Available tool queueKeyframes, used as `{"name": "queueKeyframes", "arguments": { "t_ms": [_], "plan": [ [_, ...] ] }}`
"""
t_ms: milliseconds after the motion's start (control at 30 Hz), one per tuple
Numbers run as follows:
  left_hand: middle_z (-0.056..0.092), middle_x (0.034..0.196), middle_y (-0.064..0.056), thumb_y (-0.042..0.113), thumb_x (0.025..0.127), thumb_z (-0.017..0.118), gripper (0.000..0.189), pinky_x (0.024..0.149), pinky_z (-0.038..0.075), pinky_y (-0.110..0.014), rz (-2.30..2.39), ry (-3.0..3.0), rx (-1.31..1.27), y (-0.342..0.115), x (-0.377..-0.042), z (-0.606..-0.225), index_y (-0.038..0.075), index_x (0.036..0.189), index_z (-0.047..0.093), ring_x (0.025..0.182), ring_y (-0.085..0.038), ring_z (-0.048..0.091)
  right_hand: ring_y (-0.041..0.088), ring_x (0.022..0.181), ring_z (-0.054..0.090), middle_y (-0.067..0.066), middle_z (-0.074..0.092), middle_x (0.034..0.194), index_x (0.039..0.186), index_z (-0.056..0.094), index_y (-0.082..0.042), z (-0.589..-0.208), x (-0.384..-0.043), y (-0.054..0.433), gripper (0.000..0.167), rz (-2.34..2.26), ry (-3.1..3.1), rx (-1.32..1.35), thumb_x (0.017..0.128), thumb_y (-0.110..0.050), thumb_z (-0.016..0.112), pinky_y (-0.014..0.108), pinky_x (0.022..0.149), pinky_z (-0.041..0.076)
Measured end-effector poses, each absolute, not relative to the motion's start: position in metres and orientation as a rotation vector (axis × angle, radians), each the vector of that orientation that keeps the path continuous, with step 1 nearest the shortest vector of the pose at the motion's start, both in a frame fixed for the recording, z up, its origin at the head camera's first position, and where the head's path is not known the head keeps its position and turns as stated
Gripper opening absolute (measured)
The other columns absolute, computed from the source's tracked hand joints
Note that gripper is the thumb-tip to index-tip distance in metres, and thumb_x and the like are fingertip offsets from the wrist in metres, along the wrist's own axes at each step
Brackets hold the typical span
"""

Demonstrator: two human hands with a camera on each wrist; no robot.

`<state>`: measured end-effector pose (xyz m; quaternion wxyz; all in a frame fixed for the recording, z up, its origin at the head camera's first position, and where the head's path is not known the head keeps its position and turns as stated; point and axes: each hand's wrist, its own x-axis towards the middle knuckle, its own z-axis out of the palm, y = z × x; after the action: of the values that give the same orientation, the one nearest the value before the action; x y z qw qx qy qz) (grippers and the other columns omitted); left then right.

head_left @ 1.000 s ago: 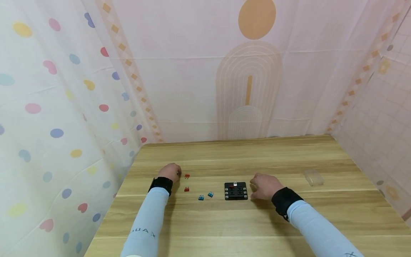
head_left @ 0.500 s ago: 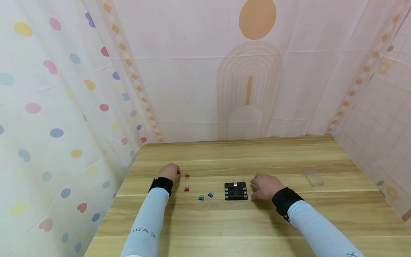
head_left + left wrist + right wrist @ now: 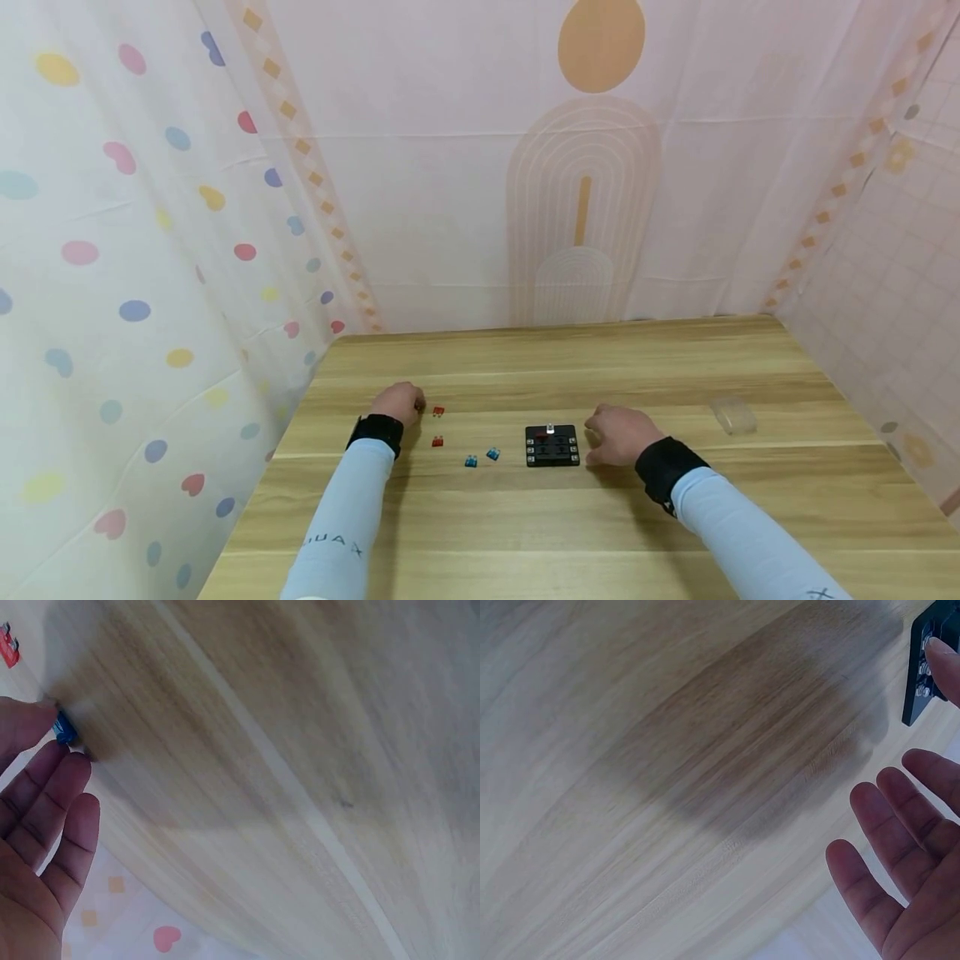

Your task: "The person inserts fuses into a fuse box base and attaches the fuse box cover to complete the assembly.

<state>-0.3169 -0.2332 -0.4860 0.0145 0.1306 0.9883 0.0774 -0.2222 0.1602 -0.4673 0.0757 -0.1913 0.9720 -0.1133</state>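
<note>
My left hand (image 3: 397, 402) is low over the tabletop, left of the loose fuses. In the left wrist view its thumb and index finger pinch a small blue blade fuse (image 3: 64, 729), while the other fingers stay loosely bent. Close by lie two red blade fuses (image 3: 438, 411), and two blue ones sit nearer the block. At the table's middle is a black fuse block (image 3: 552, 447) with silver screw terminals along both sides and a dark red spot at its upper left. My right hand (image 3: 622, 435), fingers spread and relaxed, is at the block's right side; whether the thumb touches it, I cannot tell.
A clear plastic cover (image 3: 733, 415) lies on the wooden table (image 3: 480, 533) to the right of my right hand. Patterned curtains (image 3: 442, 208) hang along the back and both sides of the table.
The left fingers shift very slightly around the blue blade fuse. My right hand, the fuse block and the loose fuses stay where they were.
</note>
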Motion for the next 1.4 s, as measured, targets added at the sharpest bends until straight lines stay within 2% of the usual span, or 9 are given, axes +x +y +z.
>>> {"name": "queueKeyframes", "arguments": {
  "t_ms": [67, 167, 300, 400, 800, 967, 1400],
  "plan": [
    [0.071, 0.094, -0.009, -0.003, 0.086, 0.067, 0.014, 0.083, 0.053, -0.044, 0.251, 3.086, 0.390, -0.2336, -0.3174, -0.4868, 0.008, 0.087, 0.076, 0.091, -0.028, 0.066, 0.030, 0.097, 0.064, 0.013, 0.065, 0.111, 0.115, 0.070, -0.001, -0.4674, -0.2222, 0.1602, 0.049, -0.340, 2.913, -0.569, 0.077, -0.028, 0.085, 0.047, 0.085, 0.052],
    [0.070, 0.085, -0.007, 0.004, 0.088, 0.067, 0.010, 0.076, 0.053, -0.042, 0.249, 3.113, 0.341, -0.2340, -0.3177, -0.4876, 0.006, 0.081, 0.073, 0.079, -0.024, 0.065, 0.029, 0.096, 0.064, 0.012, 0.065, 0.111, 0.116, 0.070, -0.002, -0.4677, -0.2222, 0.1604, 0.049, -0.340, 2.910, -0.566, 0.077, -0.028, 0.085, 0.046, 0.085, 0.052],
    [0.062, 0.066, -0.004, 0.010, 0.088, 0.070, 0.023, 0.065, 0.050, -0.039, 0.241, 3.117, 0.248, -0.2348, -0.3167, -0.4874, 0.006, 0.066, 0.064, 0.062, -0.020, 0.055, 0.028, 0.097, 0.063, 0.012, 0.065, 0.111, 0.116, 0.070, -0.002, -0.4691, -0.2221, 0.1607, 0.049, -0.347, 2.906, -0.560, 0.077, -0.029, 0.085, 0.046, 0.085, 0.052],
    [0.058, 0.060, -0.003, 0.011, 0.087, 0.070, 0.031, 0.062, 0.048, -0.038, 0.241, 3.100, 0.208, -0.2353, -0.3157, -0.4870, 0.007, 0.059, 0.058, 0.057, -0.019, 0.051, 0.029, 0.098, 0.063, 0.012, 0.065, 0.112, 0.116, 0.070, -0.002, -0.4698, -0.2219, 0.1609, 0.049, -0.353, 2.906, -0.561, 0.077, -0.029, 0.085, 0.046, 0.086, 0.052],
    [0.069, 0.073, -0.003, 0.008, 0.085, 0.076, 0.010, 0.066, 0.053, -0.039, 0.214, 3.134, 0.291, -0.2335, -0.3178, -0.4896, 0.006, 0.075, 0.074, 0.066, -0.018, 0.061, 0.030, 0.100, 0.064, 0.012, 0.065, 0.112, 0.116, 0.071, -0.002, -0.4687, -0.2189, 0.1600, 0.051, -0.341, 2.926, -0.568, 0.076, -0.031, 0.085, 0.046, 0.086, 0.052],
    [0.071, 0.078, -0.004, 0.006, 0.083, 0.076, 0.005, 0.069, 0.054, -0.040, 0.229, 3.145, 0.301, -0.2319, -0.3167, -0.4881, 0.006, 0.079, 0.075, 0.070, -0.021, 0.064, 0.030, 0.100, 0.064, 0.013, 0.065, 0.112, 0.116, 0.070, -0.002, -0.4696, -0.2188, 0.1593, 0.052, -0.342, 2.931, -0.576, 0.076, -0.031, 0.085, 0.046, 0.086, 0.052],
    [0.070, 0.079, -0.005, 0.002, 0.083, 0.076, 0.005, 0.069, 0.054, -0.040, 0.260, 3.156, 0.298, -0.2272, -0.3184, -0.4862, 0.005, 0.079, 0.074, 0.073, -0.022, 0.064, 0.029, 0.098, 0.064, 0.012, 0.065, 0.112, 0.117, 0.070, -0.002, -0.4706, -0.2196, 0.1604, 0.053, -0.364, 2.923, -0.579, 0.076, -0.031, 0.085, 0.046, 0.084, 0.052]
  ]
}}
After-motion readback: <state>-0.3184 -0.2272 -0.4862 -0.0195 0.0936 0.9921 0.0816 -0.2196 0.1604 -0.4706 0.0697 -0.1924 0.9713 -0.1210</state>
